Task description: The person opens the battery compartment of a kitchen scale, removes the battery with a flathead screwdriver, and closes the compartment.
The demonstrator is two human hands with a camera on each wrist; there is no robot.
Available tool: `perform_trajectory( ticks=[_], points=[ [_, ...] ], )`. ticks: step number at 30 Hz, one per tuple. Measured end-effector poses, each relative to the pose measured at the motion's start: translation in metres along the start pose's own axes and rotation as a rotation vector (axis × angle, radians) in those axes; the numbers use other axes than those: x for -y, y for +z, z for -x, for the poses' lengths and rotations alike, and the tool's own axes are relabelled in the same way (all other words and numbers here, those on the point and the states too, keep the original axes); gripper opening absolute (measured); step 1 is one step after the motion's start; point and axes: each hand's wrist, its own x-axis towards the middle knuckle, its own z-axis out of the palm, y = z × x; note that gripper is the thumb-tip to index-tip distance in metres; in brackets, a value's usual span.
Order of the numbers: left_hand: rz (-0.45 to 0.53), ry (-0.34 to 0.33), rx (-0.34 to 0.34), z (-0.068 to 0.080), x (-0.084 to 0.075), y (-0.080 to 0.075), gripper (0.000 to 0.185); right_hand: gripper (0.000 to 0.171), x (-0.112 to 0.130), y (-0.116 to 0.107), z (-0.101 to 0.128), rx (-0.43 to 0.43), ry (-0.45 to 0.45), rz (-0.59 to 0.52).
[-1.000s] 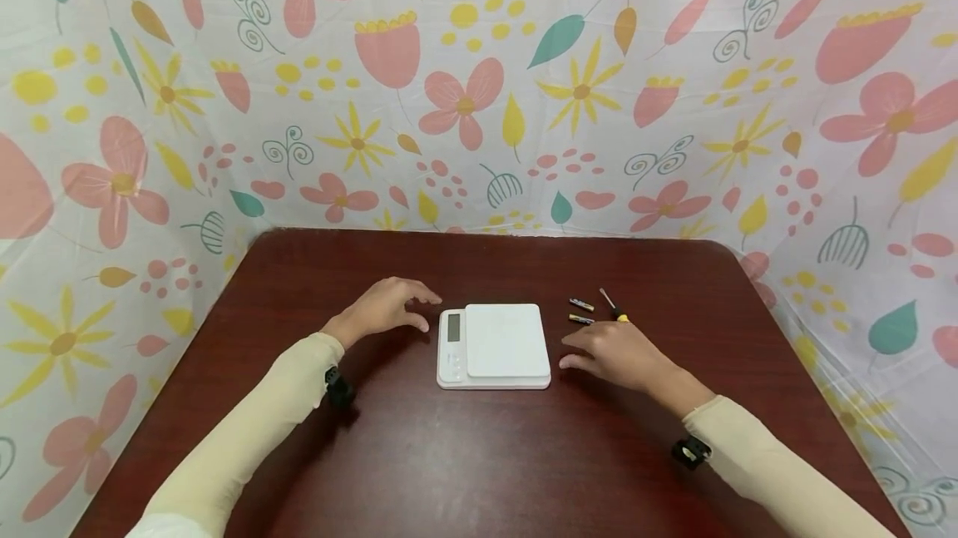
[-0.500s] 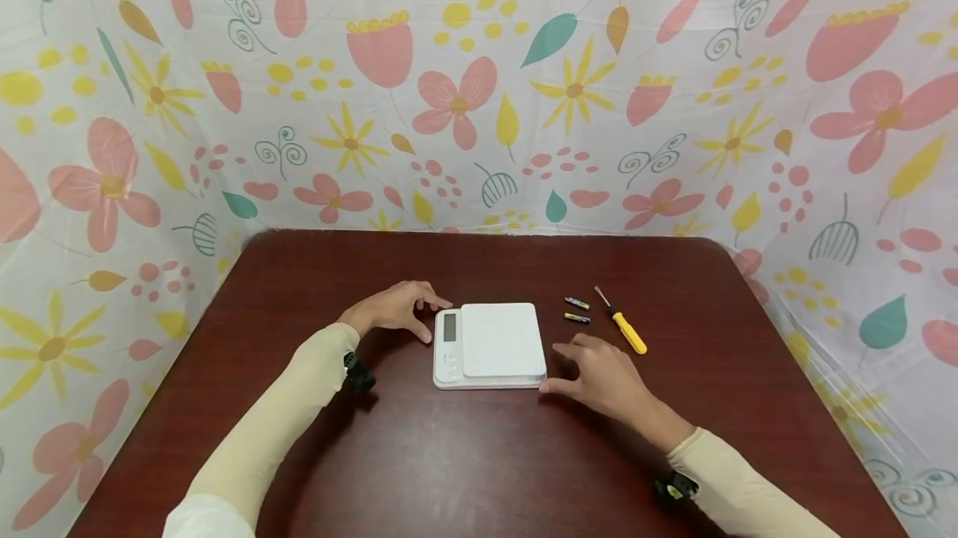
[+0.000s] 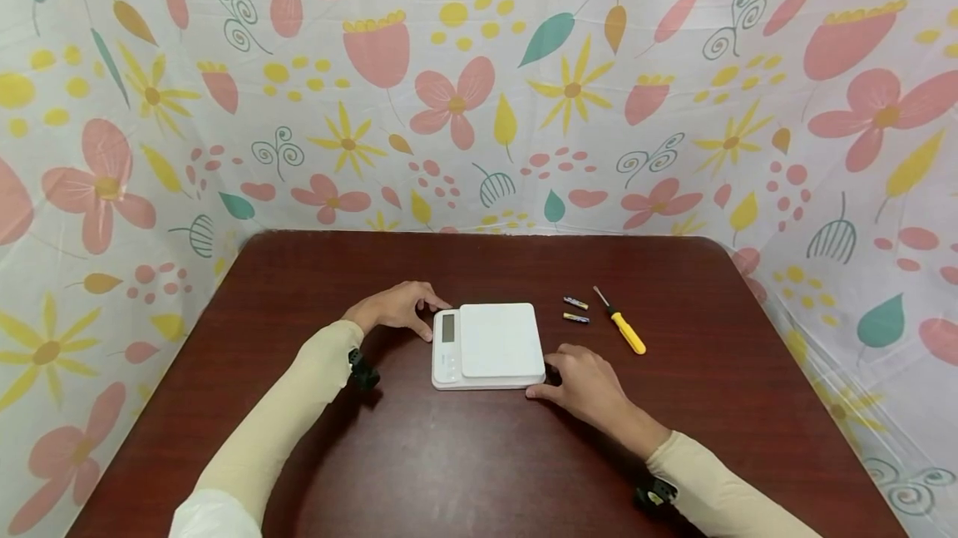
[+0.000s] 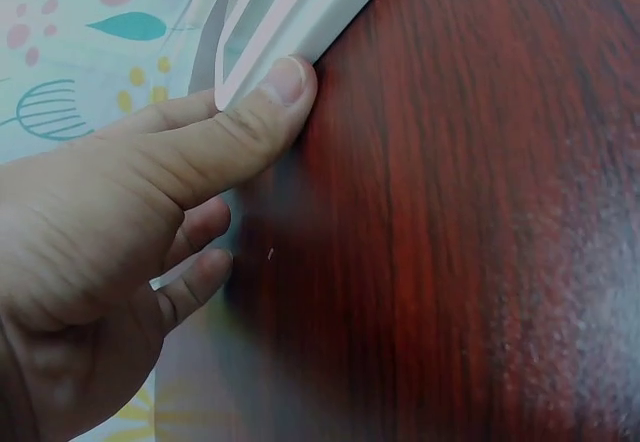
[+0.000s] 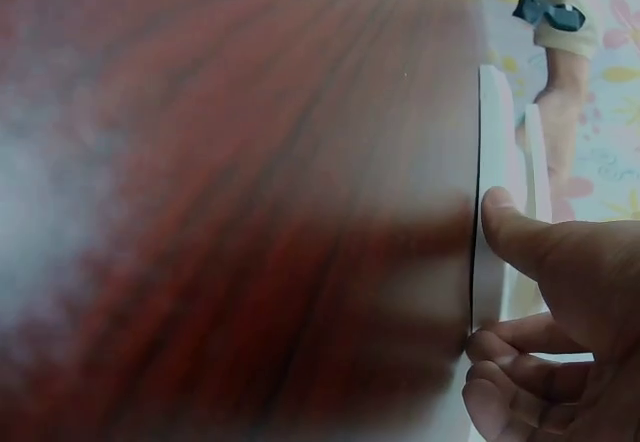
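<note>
A floral curtain (image 3: 479,89) rises well beyond the fingers on three sides, closing in the dark red tabletop (image 3: 479,455) on which both hands rest. Between the two hands lies a white kitchen scale (image 3: 490,345), flat, its display and buttons on the strip nearest the left hand (image 3: 400,307). That hand's fingers (image 4: 240,132) are slightly curled; the thumb presses against the scale's left edge near the far corner, and the other fingers lie along the far side, so the hand holds the edge rather than lifting anything. The right hand (image 3: 582,380) is at the scale's near right corner, thumb (image 5: 520,237) against the edge and the remaining fingers bent just beside the base; it grips that corner. Beyond the right fingers, apart from them, a yellow-handled screwdriver (image 3: 623,330) lies slantwise, and just left of it two small batteries (image 3: 575,310) lie one behind the other. Nothing lies between the fingers and the scale.

Half a second ago the right fingertips were spread a little farther out at the scale's right side; the hand has drawn nearer along that edge. The left hand has barely shifted.
</note>
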Motion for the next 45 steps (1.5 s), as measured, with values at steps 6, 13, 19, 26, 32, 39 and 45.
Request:
perform_trajectory(
  ticks=[6, 13, 19, 26, 32, 39, 45],
  points=[
    [-0.004, -0.008, -0.016, 0.0, -0.001, 0.001, 0.056, 0.046, 0.004, -0.002, -0.002, 0.008, 0.006, 0.029],
    [-0.012, 0.0, -0.046, 0.001, -0.003, 0.002, 0.053, 0.045, 0.007, -0.001, -0.003, 0.014, 0.019, 0.06],
    [-0.004, 0.012, -0.06, 0.003, -0.004, 0.005, 0.049, 0.042, 0.006, 0.0, -0.002, 0.0, 0.017, 0.041],
    [0.024, 0.006, -0.074, 0.004, -0.003, 0.009, 0.046, 0.039, 0.001, -0.001, 0.0, -0.014, 0.007, -0.003],
    [0.045, 0.045, -0.061, 0.007, 0.002, 0.009, 0.049, 0.037, -0.001, 0.0, 0.0, -0.015, 0.012, -0.014],
    [0.111, 0.077, -0.042, 0.01, 0.007, 0.009, 0.044, 0.035, -0.002, 0.0, 0.001, -0.013, 0.02, -0.038],
    [0.136, 0.063, -0.08, 0.015, 0.01, 0.014, 0.038, 0.035, -0.004, 0.001, -0.002, -0.031, 0.019, -0.063]
  ],
)
